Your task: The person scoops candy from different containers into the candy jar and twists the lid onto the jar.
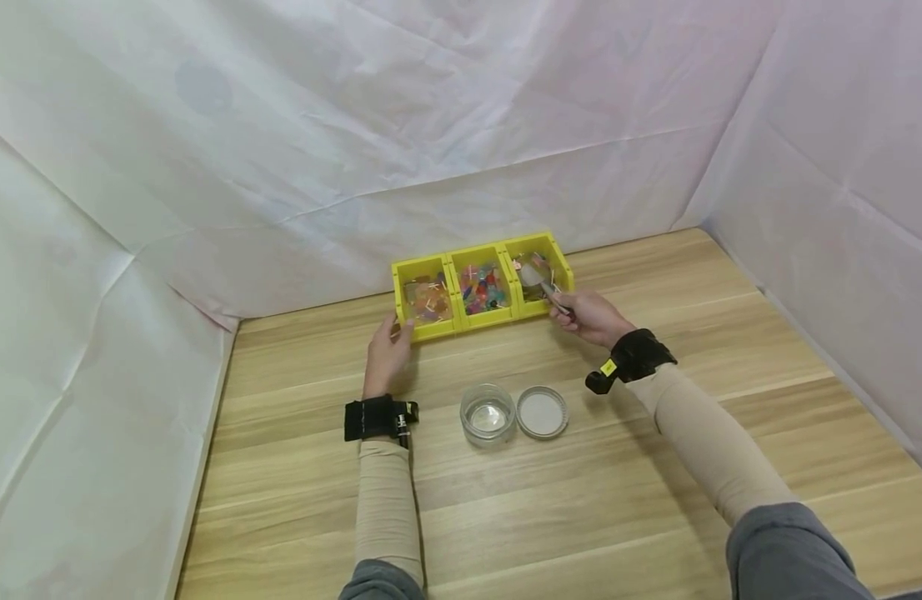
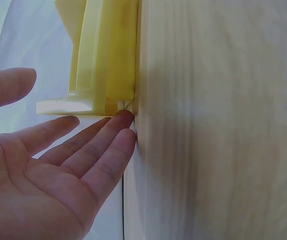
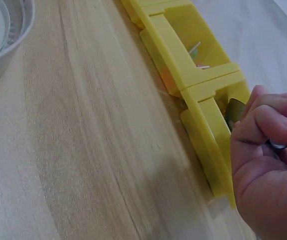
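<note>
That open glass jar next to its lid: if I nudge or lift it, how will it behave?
The glass jar looks squat and wide-based, so a nudge would probably slide it along the wooden table rather than tip it. Its smooth clear wall may be slippery and likely breaks if dropped. It appears empty, so probably light. The lid lies flat beside it and should not roll.

Yellow tray (image 1: 482,322): smooth moulded plastic, slight sheen. Table (image 1: 656,467): matt wood grain. Spoon (image 1: 539,281): shiny metal. Jar (image 1: 487,413): clear glass. Backdrop (image 1: 431,125): creased white cloth
</note>
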`<state>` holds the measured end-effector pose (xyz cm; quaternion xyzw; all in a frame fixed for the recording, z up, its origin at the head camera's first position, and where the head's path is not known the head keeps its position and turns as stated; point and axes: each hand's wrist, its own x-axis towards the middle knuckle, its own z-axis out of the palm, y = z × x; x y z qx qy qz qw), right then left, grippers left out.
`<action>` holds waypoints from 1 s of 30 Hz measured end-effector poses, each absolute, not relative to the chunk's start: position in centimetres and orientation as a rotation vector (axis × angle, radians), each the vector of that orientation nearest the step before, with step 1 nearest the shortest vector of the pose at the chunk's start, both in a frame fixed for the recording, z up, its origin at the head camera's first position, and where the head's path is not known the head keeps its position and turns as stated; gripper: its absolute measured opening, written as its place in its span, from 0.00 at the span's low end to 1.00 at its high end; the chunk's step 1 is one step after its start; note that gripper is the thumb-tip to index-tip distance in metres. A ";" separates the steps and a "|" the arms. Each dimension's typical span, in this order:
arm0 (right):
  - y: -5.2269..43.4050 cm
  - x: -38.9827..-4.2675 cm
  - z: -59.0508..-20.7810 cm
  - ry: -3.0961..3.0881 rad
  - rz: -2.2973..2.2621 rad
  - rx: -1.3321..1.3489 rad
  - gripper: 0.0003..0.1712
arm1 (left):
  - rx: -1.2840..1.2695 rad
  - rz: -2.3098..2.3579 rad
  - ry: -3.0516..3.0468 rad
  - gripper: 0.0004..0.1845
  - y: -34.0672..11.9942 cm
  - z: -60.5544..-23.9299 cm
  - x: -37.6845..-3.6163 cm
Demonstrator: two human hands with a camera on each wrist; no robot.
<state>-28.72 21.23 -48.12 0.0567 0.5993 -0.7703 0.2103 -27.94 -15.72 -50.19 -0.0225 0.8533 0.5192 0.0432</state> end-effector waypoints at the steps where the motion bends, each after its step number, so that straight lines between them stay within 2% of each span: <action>1: 21.4 -28.7 -48.2 1.659 -2.146 0.153 0.24 | -0.070 1.583 2.610 0.33 -15.7 -50.2 -27.9; 17: 24.2 -26.7 -47.1 1.760 -2.080 0.019 0.27 | -0.058 1.578 2.619 0.33 -15.7 -49.5 -27.8; 30: 25.2 -25.5 -47.2 1.786 -2.051 0.051 0.28 | -0.062 1.556 2.628 0.33 -15.5 -49.7 -27.6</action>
